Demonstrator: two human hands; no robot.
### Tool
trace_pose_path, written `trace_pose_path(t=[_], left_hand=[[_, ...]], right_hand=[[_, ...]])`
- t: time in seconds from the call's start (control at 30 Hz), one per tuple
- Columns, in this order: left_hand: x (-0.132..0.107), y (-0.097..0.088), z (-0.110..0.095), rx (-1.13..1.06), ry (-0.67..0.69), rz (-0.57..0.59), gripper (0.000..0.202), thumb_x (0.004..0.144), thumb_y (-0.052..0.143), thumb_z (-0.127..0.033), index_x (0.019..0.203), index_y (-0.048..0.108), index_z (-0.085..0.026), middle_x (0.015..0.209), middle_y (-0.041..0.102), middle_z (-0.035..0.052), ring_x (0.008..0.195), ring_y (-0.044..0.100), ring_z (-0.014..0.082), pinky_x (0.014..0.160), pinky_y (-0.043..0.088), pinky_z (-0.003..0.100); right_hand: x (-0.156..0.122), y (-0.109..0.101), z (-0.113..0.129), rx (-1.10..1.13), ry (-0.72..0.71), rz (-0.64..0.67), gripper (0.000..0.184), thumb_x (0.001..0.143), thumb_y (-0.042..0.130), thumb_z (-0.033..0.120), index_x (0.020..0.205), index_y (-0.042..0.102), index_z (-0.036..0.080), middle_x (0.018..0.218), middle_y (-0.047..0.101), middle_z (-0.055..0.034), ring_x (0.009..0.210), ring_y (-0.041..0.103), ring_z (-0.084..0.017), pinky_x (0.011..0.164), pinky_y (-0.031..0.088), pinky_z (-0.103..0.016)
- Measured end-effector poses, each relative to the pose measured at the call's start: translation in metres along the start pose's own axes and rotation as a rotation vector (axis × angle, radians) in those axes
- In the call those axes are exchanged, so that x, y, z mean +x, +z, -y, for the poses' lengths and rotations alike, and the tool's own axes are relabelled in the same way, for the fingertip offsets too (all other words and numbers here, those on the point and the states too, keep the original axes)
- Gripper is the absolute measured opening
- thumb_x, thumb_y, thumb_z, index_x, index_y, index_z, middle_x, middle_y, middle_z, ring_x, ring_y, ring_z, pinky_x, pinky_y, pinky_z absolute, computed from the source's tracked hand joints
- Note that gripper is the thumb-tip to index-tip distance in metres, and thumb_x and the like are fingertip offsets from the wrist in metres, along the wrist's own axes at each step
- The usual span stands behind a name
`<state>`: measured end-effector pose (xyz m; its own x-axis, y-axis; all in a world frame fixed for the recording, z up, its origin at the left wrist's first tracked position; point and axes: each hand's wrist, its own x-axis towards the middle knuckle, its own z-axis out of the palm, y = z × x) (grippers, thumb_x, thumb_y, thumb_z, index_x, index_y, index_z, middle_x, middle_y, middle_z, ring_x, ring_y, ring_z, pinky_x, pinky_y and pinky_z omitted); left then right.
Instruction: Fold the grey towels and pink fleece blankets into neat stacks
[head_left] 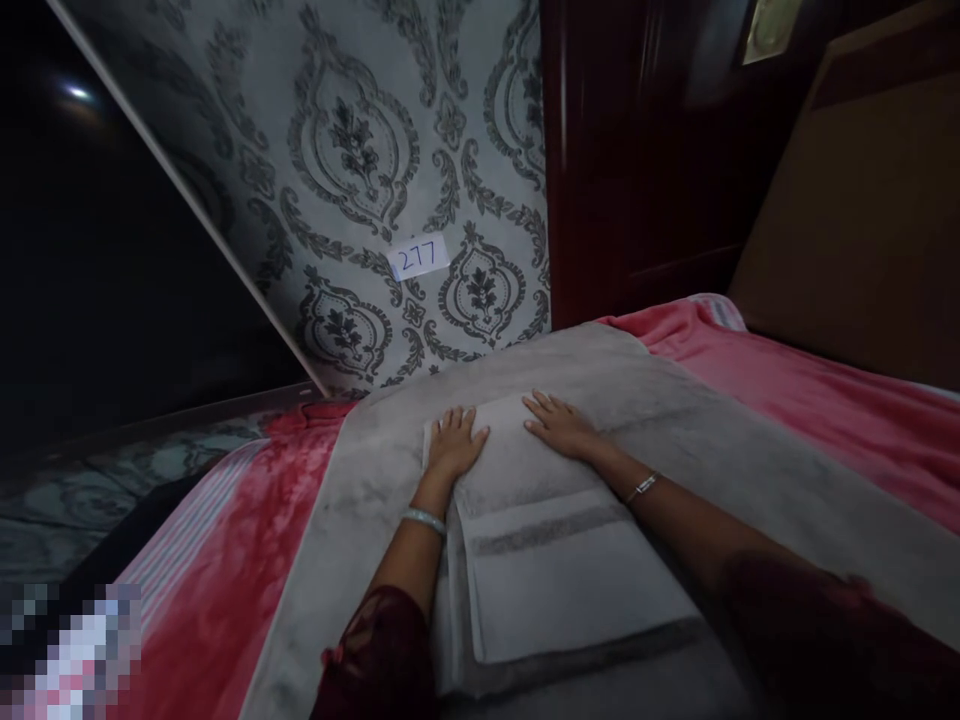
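A folded light-grey cloth [555, 590] with darker grey bands, towel-like, lies in layers in front of me. On its far left corner rests my left hand [455, 443], palm down with the fingers spread. My right hand [561, 425] lies flat near the far right corner, its fingers also apart. Neither hand grips anything. Beneath the folded cloth a larger grey blanket [360, 540] is spread out. The cloth's near end runs down toward the bottom edge of the view.
Red bedding [255, 550] shows on the left, and a pink-red blanket [787, 400] on the right. Ahead stands a patterned wall [420, 130] bearing a paper label [418, 256] marked 277. A dark red glossy panel [645, 150] and a cardboard box [862, 210] are at the right.
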<state>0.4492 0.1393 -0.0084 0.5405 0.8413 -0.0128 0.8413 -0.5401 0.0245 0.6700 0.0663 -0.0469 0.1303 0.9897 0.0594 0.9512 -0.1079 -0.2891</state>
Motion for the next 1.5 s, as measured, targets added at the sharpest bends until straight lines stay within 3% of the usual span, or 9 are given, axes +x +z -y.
trace_pose_path(t=[0.17, 0.33, 0.53, 0.67, 0.83, 1.0, 1.17, 1.33, 1.5], left_hand=[[-0.006, -0.009, -0.001, 0.004, -0.014, 0.043, 0.069, 0.099, 0.021, -0.054, 0.158, 0.026, -0.017, 0.166, 0.020, 0.0122, 0.154, 0.014, 0.0271, 0.123, 0.011, 0.053], [-0.053, -0.027, -0.014, 0.016, -0.035, 0.059, 0.069, 0.098, 0.029, -0.054, 0.152, 0.037, -0.012, 0.164, 0.023, 0.0190, 0.154, 0.016, 0.0308, 0.121, 0.013, 0.059], [-0.130, 0.004, -0.039, -0.040, 0.322, -0.047, 0.071, 0.097, 0.036, -0.059, 0.157, 0.026, -0.023, 0.167, 0.019, 0.0108, 0.155, 0.009, 0.0263, 0.124, 0.006, 0.055], [-0.141, 0.020, -0.041, -0.046, 0.309, -0.048, 0.070, 0.098, 0.035, -0.056, 0.158, 0.025, -0.021, 0.167, 0.016, 0.0126, 0.155, 0.008, 0.0264, 0.124, 0.007, 0.056], [-0.156, 0.009, -0.031, -0.030, 0.263, 0.021, 0.066, 0.100, 0.034, -0.049, 0.158, 0.023, -0.019, 0.167, 0.013, 0.0127, 0.155, 0.007, 0.0246, 0.124, 0.009, 0.053], [-0.207, -0.005, -0.036, -0.021, 0.191, 0.067, 0.063, 0.100, 0.036, -0.046, 0.154, 0.034, -0.015, 0.164, 0.023, 0.0155, 0.154, 0.014, 0.0288, 0.123, 0.009, 0.059], [-0.252, 0.010, -0.081, -0.059, 0.393, -0.046, 0.073, 0.092, 0.050, -0.054, 0.153, 0.037, -0.015, 0.164, 0.027, 0.0155, 0.153, 0.018, 0.0326, 0.123, 0.018, 0.057], [-0.258, 0.031, -0.111, -0.072, 0.284, -0.197, 0.070, 0.091, 0.055, -0.047, 0.152, 0.038, -0.018, 0.158, 0.039, 0.0165, 0.146, 0.032, 0.0387, 0.116, 0.030, 0.062], [-0.251, 0.034, -0.118, -0.106, 0.198, -0.286, 0.079, 0.086, 0.062, -0.049, 0.151, 0.038, -0.011, 0.152, 0.045, 0.0215, 0.138, 0.042, 0.0402, 0.112, 0.037, 0.058]], right_hand=[[0.001, -0.005, 0.000, 0.029, 0.017, 0.031, 0.064, 0.101, 0.026, 0.051, 0.161, 0.023, 0.027, 0.166, 0.014, -0.0041, 0.150, 0.022, -0.029, 0.121, 0.022, -0.050], [-0.017, -0.015, 0.005, 0.053, 0.020, 0.041, 0.060, 0.102, 0.026, 0.048, 0.157, 0.034, 0.026, 0.164, 0.021, -0.0074, 0.150, 0.021, -0.035, 0.117, 0.024, -0.061], [-0.082, 0.003, 0.030, -0.002, -0.336, -0.079, 0.055, 0.102, 0.031, 0.050, 0.154, 0.038, 0.035, 0.164, 0.025, -0.0003, 0.152, 0.013, -0.030, 0.119, 0.017, -0.060], [-0.101, 0.005, 0.041, -0.020, -0.329, -0.074, 0.055, 0.103, 0.031, 0.046, 0.155, 0.037, 0.031, 0.164, 0.025, -0.0017, 0.152, 0.015, -0.029, 0.120, 0.017, -0.058], [-0.108, 0.003, 0.024, 0.018, -0.266, -0.055, 0.055, 0.101, 0.036, 0.044, 0.154, 0.040, 0.028, 0.164, 0.025, -0.0027, 0.151, 0.017, -0.030, 0.120, 0.018, -0.057], [-0.145, 0.019, -0.009, 0.252, -0.082, -0.108, 0.064, 0.095, 0.043, 0.043, 0.155, 0.039, 0.019, 0.162, 0.027, -0.0096, 0.149, 0.024, -0.029, 0.121, 0.026, -0.049], [-0.198, 0.027, -0.010, 0.499, 0.030, -0.244, 0.064, 0.092, 0.043, 0.043, 0.151, 0.045, 0.017, 0.148, 0.051, -0.0116, 0.137, 0.047, -0.029, 0.118, 0.032, -0.051], [-0.230, 0.021, 0.008, 0.838, 0.060, -0.365, 0.063, 0.086, 0.053, 0.048, 0.144, 0.052, 0.024, 0.144, 0.056, -0.0051, 0.135, 0.049, -0.027, 0.116, 0.036, -0.049], [-0.229, -0.004, 0.028, 1.179, 0.142, -0.309, 0.065, 0.078, 0.061, 0.043, 0.139, 0.056, 0.022, 0.127, 0.067, -0.0051, 0.113, 0.064, -0.026, 0.102, 0.050, -0.045]])
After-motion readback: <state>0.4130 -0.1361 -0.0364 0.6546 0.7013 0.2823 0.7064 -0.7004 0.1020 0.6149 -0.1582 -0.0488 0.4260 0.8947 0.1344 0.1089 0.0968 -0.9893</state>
